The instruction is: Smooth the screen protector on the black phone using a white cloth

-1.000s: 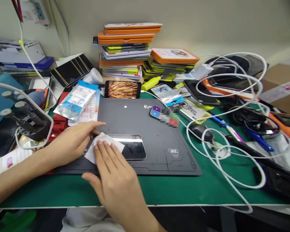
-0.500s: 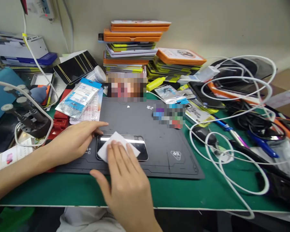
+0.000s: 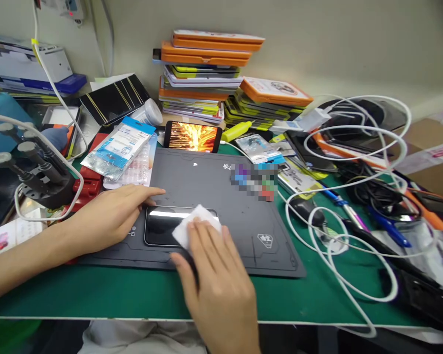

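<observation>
A smartphone with a glossy black screen lies flat on a dark grey work mat. My right hand presses a white wipe onto the right part of that screen, its fingers laid side by side over the cloth and the thumb spread away. At the phone's upper left corner rests my left hand, index finger stretched out over the mat and the other fingers partly hidden. Whether those fingers touch the phone's edge I cannot tell.
A lit phone on a cable lies behind the mat, before stacked orange and yellow boxes. To the left are blue-and-white packets and a screwdriver holder. White cables loop across the right side beside tools.
My right hand has slid the wipe rightward across the screen, baring the phone's left part. My left hand stays near the same corner. The view has shifted slightly.
</observation>
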The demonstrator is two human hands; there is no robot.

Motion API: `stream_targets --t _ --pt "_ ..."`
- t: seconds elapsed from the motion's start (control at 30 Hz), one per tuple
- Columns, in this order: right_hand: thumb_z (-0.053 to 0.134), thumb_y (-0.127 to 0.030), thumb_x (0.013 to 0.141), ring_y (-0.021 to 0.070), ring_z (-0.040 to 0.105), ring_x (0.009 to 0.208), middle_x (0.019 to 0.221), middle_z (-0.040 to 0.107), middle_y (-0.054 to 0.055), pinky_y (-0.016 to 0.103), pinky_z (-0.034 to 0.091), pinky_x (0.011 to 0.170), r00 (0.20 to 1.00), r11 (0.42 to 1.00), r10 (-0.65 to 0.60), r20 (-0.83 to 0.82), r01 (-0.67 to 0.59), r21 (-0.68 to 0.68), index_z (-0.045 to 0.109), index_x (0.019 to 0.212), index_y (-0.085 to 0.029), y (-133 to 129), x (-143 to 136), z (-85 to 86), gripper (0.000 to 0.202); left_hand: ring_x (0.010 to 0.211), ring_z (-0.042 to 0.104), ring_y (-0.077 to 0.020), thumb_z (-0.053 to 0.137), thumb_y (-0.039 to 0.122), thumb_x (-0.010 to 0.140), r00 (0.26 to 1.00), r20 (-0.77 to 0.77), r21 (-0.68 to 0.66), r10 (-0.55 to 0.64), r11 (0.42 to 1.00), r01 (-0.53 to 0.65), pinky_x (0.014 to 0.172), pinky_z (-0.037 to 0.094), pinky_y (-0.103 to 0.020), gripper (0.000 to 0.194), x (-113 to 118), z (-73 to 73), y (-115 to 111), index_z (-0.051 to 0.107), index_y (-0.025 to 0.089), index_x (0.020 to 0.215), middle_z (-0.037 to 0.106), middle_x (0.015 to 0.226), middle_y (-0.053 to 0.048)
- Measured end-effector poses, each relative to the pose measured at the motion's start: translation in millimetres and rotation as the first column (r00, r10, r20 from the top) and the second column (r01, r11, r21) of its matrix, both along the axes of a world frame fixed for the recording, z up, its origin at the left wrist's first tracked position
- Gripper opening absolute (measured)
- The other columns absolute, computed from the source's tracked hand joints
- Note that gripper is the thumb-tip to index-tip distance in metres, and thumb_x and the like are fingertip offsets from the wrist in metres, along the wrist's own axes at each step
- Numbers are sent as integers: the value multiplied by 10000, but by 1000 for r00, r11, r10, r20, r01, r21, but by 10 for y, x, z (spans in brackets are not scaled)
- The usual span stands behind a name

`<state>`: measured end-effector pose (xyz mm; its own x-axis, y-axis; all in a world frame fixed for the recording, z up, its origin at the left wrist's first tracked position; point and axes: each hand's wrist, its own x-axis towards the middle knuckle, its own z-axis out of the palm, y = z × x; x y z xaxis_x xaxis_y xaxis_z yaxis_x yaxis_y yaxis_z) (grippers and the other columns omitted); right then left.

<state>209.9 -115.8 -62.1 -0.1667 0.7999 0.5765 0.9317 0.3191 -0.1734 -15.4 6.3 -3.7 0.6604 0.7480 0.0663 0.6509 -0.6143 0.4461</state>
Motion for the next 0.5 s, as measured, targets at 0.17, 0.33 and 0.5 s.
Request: stream_targets --t 0.17,0.33,0.5 --pt "549 -442 1118 300 670 1372 1441 715 145 455 486 1244 987 991 133 -87 -135 -12 705 1361 -25 72 -471 97 507 1206 738 -198 378 93 960 999 7 40 -36 999 35 1087 573 -330 596 -28 -3 12 567 198 1516 785 1276 -35" --pt "580 -320 1117 245 708 1318 1419 736 104 426 383 1312 993 994 106 -50 -107 -25 694 1379 -72 40 -43 66 378 1230 726 -209 381 72 962 999 -13 32 -30 999 31 1089 563 -349 592 -8 -12 -7 568 191 1511 774 1303 -51" --pt "595 -239 1100 275 702 1335 1425 727 144 464 448 1267 998 1000 -9 64 8 20 635 1455 -72 -47 302 -43 394 1243 712 -229 393 72 972 1000 -15 -27 -7 1000 7 1073 551 -370 586 23 -32 -31 561 207 1517 773 1300 -54"
